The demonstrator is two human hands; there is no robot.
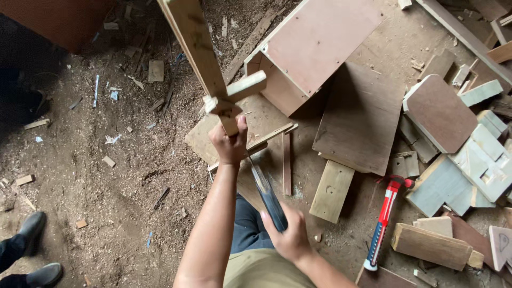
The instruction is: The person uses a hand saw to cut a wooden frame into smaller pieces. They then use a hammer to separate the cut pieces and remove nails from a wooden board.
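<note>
Gripping the lower end of a pale wooden cross-shaped frame (213,69), the left hand (229,141) holds it upright over the sawdust-strewn floor (122,176). The right hand (288,237) is closed round a blurred dark tool handle (269,200). A swing might glance onto the left fingers; a red hammer (385,218) lies nearby.

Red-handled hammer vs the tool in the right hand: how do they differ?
The red-handled hammer lies on the floor, untouched; the dark tool is gripped by the right hand. The hammer is sharp, its red and blue colours clear; the dark tool is motion-blurred, its head hidden. Both are long and slim.
</note>
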